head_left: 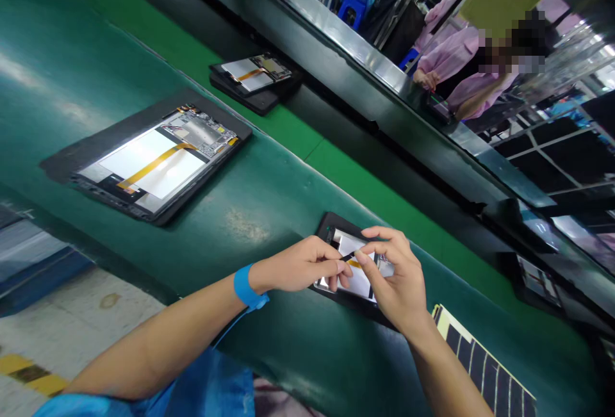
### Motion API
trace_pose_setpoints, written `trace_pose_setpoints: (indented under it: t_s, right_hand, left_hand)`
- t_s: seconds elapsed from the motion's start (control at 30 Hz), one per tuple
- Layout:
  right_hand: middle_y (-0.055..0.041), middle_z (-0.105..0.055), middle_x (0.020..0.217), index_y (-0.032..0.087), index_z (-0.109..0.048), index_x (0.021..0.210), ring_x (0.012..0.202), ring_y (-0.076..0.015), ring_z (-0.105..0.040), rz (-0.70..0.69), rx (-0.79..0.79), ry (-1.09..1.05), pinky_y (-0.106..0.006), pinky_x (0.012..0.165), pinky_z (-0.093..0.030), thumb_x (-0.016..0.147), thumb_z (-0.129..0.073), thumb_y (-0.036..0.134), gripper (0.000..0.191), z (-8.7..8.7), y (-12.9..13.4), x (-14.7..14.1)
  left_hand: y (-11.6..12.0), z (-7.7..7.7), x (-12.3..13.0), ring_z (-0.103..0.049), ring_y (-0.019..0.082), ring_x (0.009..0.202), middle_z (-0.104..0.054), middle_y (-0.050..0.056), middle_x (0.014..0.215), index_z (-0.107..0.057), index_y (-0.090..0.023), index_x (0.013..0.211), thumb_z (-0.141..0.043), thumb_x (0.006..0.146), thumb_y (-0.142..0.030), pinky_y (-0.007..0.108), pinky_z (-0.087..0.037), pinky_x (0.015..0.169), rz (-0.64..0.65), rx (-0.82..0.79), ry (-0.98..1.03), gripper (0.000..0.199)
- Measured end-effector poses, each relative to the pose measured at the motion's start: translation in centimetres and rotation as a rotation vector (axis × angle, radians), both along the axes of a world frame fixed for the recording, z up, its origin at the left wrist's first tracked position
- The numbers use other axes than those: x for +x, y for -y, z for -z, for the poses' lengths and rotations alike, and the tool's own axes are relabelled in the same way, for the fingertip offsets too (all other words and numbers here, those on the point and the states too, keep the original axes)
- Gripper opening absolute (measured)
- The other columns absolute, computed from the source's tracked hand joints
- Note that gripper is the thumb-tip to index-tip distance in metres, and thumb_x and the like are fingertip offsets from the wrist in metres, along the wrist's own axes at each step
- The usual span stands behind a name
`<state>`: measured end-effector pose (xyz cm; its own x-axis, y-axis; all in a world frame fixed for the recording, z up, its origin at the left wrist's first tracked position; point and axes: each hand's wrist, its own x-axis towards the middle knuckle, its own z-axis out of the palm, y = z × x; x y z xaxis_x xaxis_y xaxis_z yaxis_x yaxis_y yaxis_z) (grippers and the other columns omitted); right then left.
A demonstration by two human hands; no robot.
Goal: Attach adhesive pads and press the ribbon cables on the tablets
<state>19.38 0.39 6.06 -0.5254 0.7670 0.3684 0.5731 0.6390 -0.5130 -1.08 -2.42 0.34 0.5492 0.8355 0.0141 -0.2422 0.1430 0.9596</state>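
Over an opened tablet with a white battery and orange ribbon cable, my two hands meet. A small black strip stretches between their fingertips. My left hand, with a blue wrist strap, pinches one end of it between thumb and fingers. My right hand pinches the other end with thumb and index finger, its other fingers raised. Beneath the hands, the tablet lies on a dark mat, partly covered by them. A sheet of black strips on yellowish backing lies beside my right forearm.
Another opened tablet lies on the green bench to the left. On the green belt beyond, more opened tablets rest on black trays, one at far right. A person in pink sits across the line.
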Motion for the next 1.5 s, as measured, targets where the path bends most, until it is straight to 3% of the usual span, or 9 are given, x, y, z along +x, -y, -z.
trace_pose_setpoints:
  t_s: [0.37, 0.5, 0.6, 0.67, 0.8, 0.9, 1.23, 1.5]
  right_hand:
    - [-0.0061, -0.070, 0.108, 0.025, -0.070, 0.088, 0.103, -0.0237, -0.066, 0.087, -0.041, -0.046, -0.042, 0.091, -0.047, 0.095, -0.066, 0.031, 0.010, 0.0, -0.8, 0.2]
    - [-0.0065, -0.070, 0.107, 0.025, -0.069, 0.087, 0.102, -0.0243, -0.066, 0.120, -0.117, -0.045, -0.042, 0.092, -0.048, 0.095, -0.066, 0.035, 0.014, 0.4, -0.9, 0.8]
    - [-0.0059, -0.069, 0.109, 0.026, -0.068, 0.088, 0.103, -0.0240, -0.066, 0.089, -0.181, -0.015, -0.042, 0.092, -0.046, 0.097, -0.063, 0.033, 0.013, 1.6, -0.6, 1.2]
    - [-0.0056, -0.069, 0.112, 0.026, -0.067, 0.089, 0.106, -0.0241, -0.065, 0.037, -0.216, 0.022, -0.043, 0.093, -0.046, 0.097, -0.062, 0.031, 0.012, 2.7, -0.1, 1.3]
    - [-0.0058, -0.066, 0.120, 0.027, -0.067, 0.090, 0.113, -0.0244, -0.060, -0.106, -0.255, 0.138, -0.044, 0.098, -0.043, 0.099, -0.059, 0.027, 0.012, 4.4, 0.8, 1.0]
    - [-0.0059, -0.064, 0.124, 0.027, -0.067, 0.092, 0.118, -0.0255, -0.056, -0.160, -0.238, 0.207, -0.045, 0.101, -0.041, 0.099, -0.058, 0.025, 0.012, 5.0, 0.8, 0.5]
    - [-0.0075, -0.064, 0.124, 0.026, -0.065, 0.090, 0.121, -0.0275, -0.052, -0.115, -0.184, 0.279, -0.047, 0.098, -0.042, 0.101, -0.054, 0.026, 0.015, 5.3, -0.7, 0.6]
    - [-0.0078, -0.063, 0.125, 0.025, -0.065, 0.092, 0.120, -0.0269, -0.052, -0.117, -0.208, 0.264, -0.047, 0.101, -0.043, 0.101, -0.056, 0.025, 0.013, 5.5, -1.2, 0.6]
  left_hand:
    - [-0.1, -0.1, -0.2, -0.067, 0.014, 0.070, -0.073, 0.005, 0.075, -0.076, -0.013, 0.086, -0.055, 0.096, -0.032, 0.024, -0.053, 0.069, -0.036, 0.001, -0.030, 0.029]
    - [-0.5, -0.2, -0.9, -0.067, 0.015, 0.075, -0.075, 0.006, 0.085, -0.073, -0.013, 0.090, -0.054, 0.094, -0.029, 0.026, -0.054, 0.074, -0.233, 0.008, -0.077, 0.025]
    - [-0.8, -0.1, -1.5, -0.067, 0.016, 0.079, -0.074, 0.005, 0.088, -0.070, -0.015, 0.089, -0.053, 0.093, -0.027, 0.027, -0.052, 0.072, -0.404, 0.090, -0.244, 0.022]
    - [-0.8, -0.1, -1.8, -0.065, 0.016, 0.078, -0.072, 0.004, 0.085, -0.069, -0.016, 0.085, -0.052, 0.095, -0.027, 0.026, -0.048, 0.068, -0.447, 0.199, -0.390, 0.023]
    - [-0.9, 0.1, -2.0, -0.062, 0.015, 0.073, -0.067, 0.002, 0.079, -0.064, -0.017, 0.076, -0.049, 0.098, -0.024, 0.027, -0.046, 0.069, -0.437, 0.415, -0.538, 0.027]
    - [-0.9, 0.5, -2.0, -0.062, 0.015, 0.075, -0.065, 0.003, 0.082, -0.064, -0.017, 0.081, -0.047, 0.098, -0.019, 0.028, -0.046, 0.070, -0.420, 0.516, -0.595, 0.024]
    - [-1.0, 2.3, -1.8, -0.063, 0.026, 0.112, -0.067, 0.013, 0.114, -0.070, -0.013, 0.098, -0.047, 0.098, -0.012, 0.043, -0.053, 0.100, -0.434, 0.761, -0.814, 0.023]
    - [-0.9, 1.8, -2.6, -0.056, 0.029, 0.131, -0.065, 0.013, 0.130, -0.076, -0.017, 0.103, -0.047, 0.096, -0.010, 0.048, -0.048, 0.113, -0.261, 0.913, -0.801, 0.031]
